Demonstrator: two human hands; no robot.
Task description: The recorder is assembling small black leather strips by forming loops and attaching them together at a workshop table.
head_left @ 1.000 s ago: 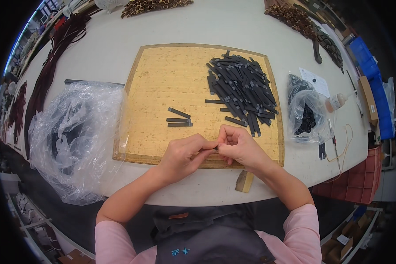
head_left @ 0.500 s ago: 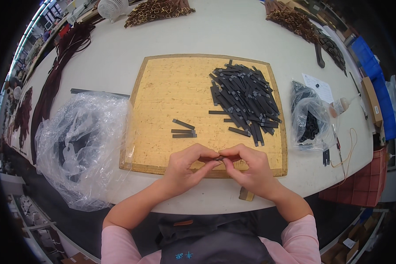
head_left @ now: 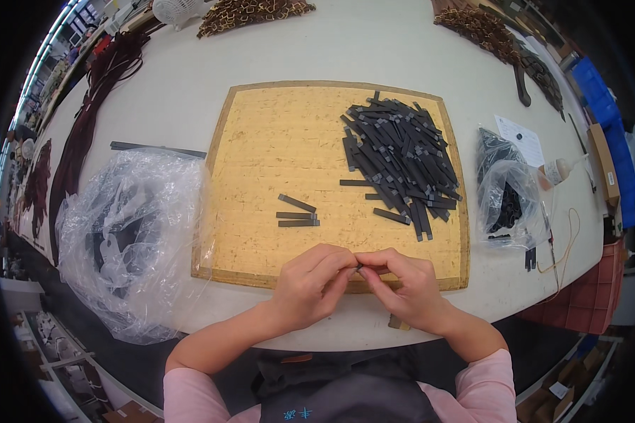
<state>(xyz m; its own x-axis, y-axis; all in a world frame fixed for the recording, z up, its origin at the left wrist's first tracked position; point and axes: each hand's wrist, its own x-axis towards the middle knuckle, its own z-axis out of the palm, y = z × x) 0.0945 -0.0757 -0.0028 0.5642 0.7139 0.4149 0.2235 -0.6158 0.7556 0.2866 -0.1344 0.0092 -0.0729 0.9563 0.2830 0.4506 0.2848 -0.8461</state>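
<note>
My left hand (head_left: pixel 310 285) and my right hand (head_left: pixel 408 285) meet fingertip to fingertip over the near edge of a yellow cork board (head_left: pixel 268 148). Between the fingers they pinch a small dark strip (head_left: pixel 360 268), mostly hidden. A large pile of dark grey strips (head_left: pixel 402 158) lies on the board's right half. Three separate strips (head_left: pixel 298 213) lie side by side near the board's middle, just beyond my left hand.
A crumpled clear plastic bag (head_left: pixel 130 240) with dark contents lies left of the board. A smaller clear bag (head_left: pixel 508 194) of dark pieces sits to the right, beside a white paper (head_left: pixel 522 139). Dark cords (head_left: pixel 95 92) and brown chain-like heaps (head_left: pixel 250 13) line the table's far side.
Both hands stay together at the board's near edge, working the small strip between the fingertips. The view has shifted slightly; the piles have not moved.
</note>
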